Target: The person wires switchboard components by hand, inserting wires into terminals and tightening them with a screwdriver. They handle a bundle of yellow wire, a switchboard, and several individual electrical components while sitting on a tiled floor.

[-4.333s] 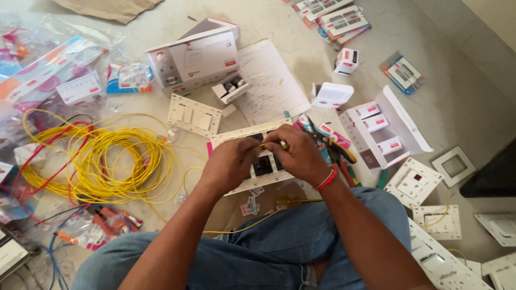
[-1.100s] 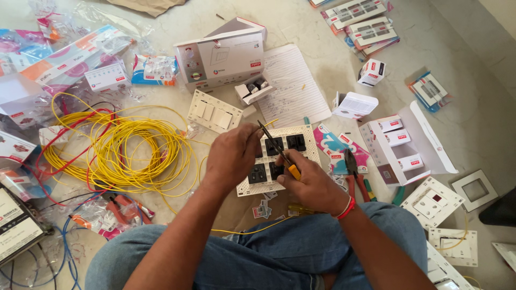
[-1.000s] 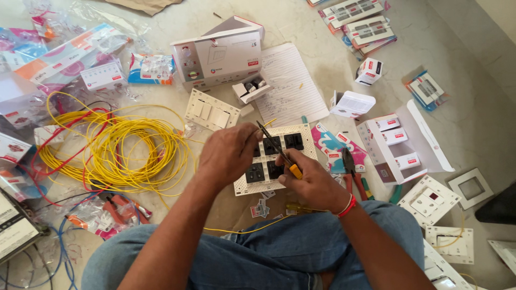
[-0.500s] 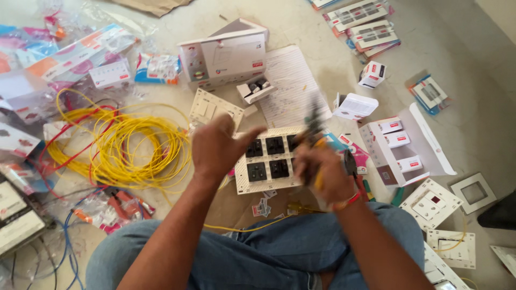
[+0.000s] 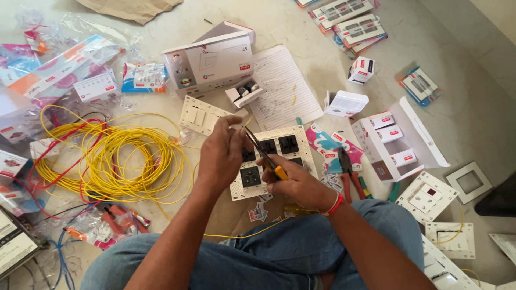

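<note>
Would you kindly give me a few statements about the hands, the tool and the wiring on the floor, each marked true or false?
1. The right hand holds a yellow-handled tool whose dark tips point toward the left hand. True.
2. The switch plate under the hands is black with white modules. False: it is a white plate with dark modules.
3. The coil of yellow wire lies on the left hand's side. True.
4. The red-handled pliers are in the left hand. False: they lie on the floor beside the right forearm.
5. The lined notebook page lies beyond the plate, away from the person. True.
</note>
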